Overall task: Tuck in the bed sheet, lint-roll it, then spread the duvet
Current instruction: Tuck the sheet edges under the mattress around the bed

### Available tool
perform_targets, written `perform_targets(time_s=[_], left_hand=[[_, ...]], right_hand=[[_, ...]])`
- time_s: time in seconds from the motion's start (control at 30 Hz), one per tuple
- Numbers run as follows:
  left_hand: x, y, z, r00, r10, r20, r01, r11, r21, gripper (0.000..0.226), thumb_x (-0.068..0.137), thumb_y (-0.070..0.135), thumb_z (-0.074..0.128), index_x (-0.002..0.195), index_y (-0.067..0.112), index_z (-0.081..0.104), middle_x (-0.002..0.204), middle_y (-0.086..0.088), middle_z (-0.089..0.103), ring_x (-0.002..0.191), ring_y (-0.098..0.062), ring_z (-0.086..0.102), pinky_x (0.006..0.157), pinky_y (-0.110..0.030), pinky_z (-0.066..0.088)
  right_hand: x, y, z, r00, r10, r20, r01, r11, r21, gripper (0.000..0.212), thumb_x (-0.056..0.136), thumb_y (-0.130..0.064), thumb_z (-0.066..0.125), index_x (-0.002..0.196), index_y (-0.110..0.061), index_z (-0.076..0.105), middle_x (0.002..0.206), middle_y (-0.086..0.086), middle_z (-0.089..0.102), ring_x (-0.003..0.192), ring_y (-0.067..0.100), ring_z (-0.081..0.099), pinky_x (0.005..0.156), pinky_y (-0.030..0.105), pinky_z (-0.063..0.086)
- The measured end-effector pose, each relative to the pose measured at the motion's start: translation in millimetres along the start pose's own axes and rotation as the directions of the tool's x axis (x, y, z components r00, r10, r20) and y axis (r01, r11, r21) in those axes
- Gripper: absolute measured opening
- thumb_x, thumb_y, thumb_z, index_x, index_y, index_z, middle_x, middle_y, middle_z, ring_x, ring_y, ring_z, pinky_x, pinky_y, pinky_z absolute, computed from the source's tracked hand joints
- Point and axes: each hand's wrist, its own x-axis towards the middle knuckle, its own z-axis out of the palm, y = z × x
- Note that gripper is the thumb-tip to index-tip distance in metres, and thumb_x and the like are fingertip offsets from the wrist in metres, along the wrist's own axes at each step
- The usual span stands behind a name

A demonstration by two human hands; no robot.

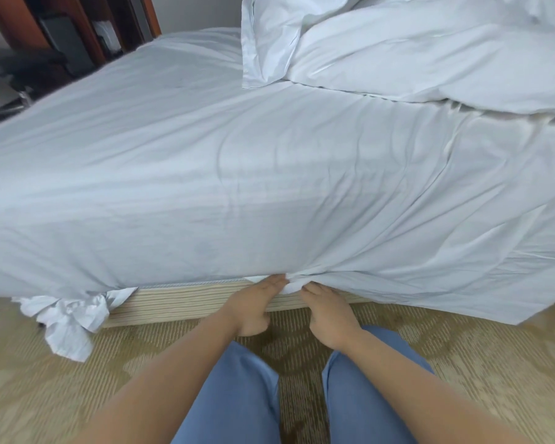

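Both hands at mattress bottom edge, mid-side. Left hand point(257, 299) fingers straight, shoving sheet point(269, 187) under; right hand point(326, 310) pinches a bunched fold. Loose hem runs rightward, nearer right hand. Duvet point(430, 52) heaped far right.

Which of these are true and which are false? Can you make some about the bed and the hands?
1. Both hands are at the bottom edge of the bed sheet. True.
2. The duvet is spread flat over the whole bed. False: it is bunched up at the far right.
3. The left hand is holding a lint roller. False: no roller is in view; its fingers push sheet under the mattress.
4. A crumpled sheet corner hangs loose at the left. True.
5. The right hand rests on the pillow. False: it is at the sheet edge.
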Motion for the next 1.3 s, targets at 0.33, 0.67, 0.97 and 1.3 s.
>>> perform_targets(time_s=[0.33,0.67,0.97,1.3], left_hand=[[-5.5,-15.5,4.0,0.979,0.067,-0.194,-0.014,0.965,0.260,0.075,0.042,0.004,0.083,0.116,0.009,0.069,0.116,-0.007,0.069,0.097,-0.021,0.070,0.076,-0.025,0.055],[6.0,-0.9,18.8,0.993,-0.055,-0.106,0.086,0.949,0.304,0.082,0.088,0.017,0.045,0.151,0.007,-0.006,0.161,-0.010,-0.004,0.148,-0.020,0.001,0.111,-0.020,-0.011],[-9.5,1.7,13.1,0.989,-0.145,-0.029,0.144,0.905,0.401,0.080,0.090,0.018,0.041,0.151,0.005,-0.008,0.160,-0.012,-0.010,0.148,-0.022,-0.007,0.117,-0.030,-0.007],[7.5,5.5,-3.4,0.979,-0.206,0.013,0.188,0.916,0.355,0.087,0.087,0.027,0.054,0.153,0.010,0.000,0.160,-0.007,0.013,0.146,-0.020,0.014,0.118,-0.030,0.009]], right_hand=[[16.5,-2.2,-4.0,0.983,-0.155,0.097,0.180,0.904,-0.388,0.081,0.033,-0.012,0.089,0.111,-0.007,0.071,0.104,0.004,0.072,0.091,0.017,0.070,0.080,0.029,0.055],[50.7,-12.7,1.9,0.987,0.133,0.093,-0.084,0.908,-0.410,0.043,0.092,-0.014,0.046,0.134,-0.013,0.045,0.133,0.006,0.054,0.123,0.023,0.048,0.101,0.030,0.034],[47.9,-6.5,5.3,0.988,0.128,0.091,-0.087,0.927,-0.364,0.054,0.093,-0.012,0.047,0.145,-0.013,0.032,0.140,0.005,0.047,0.128,0.022,0.044,0.101,0.030,0.034],[9.7,-12.2,-2.0,0.954,-0.238,0.184,0.297,0.840,-0.453,0.063,0.042,-0.005,0.083,0.104,-0.003,0.071,0.107,0.012,0.070,0.098,0.027,0.068,0.080,0.037,0.057]])
